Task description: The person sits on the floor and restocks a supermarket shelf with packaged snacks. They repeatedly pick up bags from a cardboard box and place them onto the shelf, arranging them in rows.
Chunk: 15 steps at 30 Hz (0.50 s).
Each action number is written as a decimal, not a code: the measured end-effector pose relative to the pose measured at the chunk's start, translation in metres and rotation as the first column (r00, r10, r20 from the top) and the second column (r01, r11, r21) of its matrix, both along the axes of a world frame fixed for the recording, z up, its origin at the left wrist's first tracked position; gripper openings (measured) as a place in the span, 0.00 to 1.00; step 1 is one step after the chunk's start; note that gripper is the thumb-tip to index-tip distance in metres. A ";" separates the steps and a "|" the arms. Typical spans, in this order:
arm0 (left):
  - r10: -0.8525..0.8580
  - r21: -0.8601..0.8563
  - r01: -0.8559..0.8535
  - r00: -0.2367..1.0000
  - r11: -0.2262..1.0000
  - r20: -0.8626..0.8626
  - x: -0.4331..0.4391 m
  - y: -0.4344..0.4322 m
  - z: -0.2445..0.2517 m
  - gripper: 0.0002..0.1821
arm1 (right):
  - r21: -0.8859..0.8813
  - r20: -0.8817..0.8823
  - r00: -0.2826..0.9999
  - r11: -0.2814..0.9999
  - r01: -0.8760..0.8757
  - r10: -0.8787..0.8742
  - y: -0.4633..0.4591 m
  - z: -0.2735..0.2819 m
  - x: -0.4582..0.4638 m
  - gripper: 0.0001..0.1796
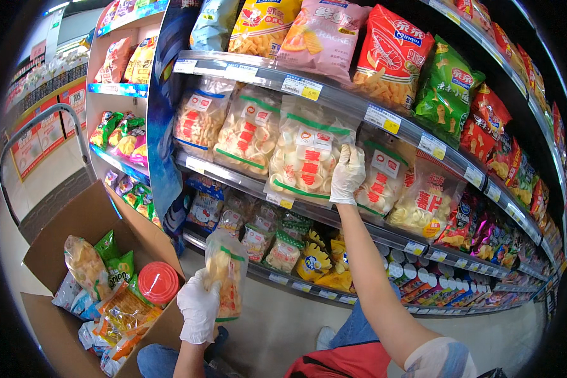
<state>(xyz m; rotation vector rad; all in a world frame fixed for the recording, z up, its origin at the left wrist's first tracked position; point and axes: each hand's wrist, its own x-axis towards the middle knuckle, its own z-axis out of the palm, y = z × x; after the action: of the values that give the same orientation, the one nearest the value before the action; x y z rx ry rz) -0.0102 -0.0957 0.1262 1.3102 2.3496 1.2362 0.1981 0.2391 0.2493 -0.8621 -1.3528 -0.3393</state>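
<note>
My left hand, in a white glove, grips a clear bag of pale snack crackers with green edge bands, held upright between the carton and the shelves. My right hand, also gloved, holds the right edge of a larger clear bag of round white crackers with red writing, at the middle shelf. Its fingertips lie on the bag's front; the thumb is hidden. Similar bags stand to its left, and another bag stands to its right.
An open cardboard carton with assorted snack bags and a red-lidded tub stands at lower left. A cart handle rises behind it. Shelf edges with price tags curve across, above and below my right hand. A side display stands at upper left.
</note>
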 end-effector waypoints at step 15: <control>0.012 -0.048 -0.010 0.999 0.999 0.042 0.004 0.001 0.002 0.20 | 0.139 0.735 0.663 0.989 0.055 -0.140 -0.022 0.014 0.005 0.27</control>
<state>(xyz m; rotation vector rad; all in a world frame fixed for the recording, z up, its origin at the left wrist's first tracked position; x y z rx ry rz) -0.0062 -0.0945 0.1282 1.2460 2.3458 1.1908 0.2031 0.2167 0.2635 -0.7255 -2.0306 -0.9212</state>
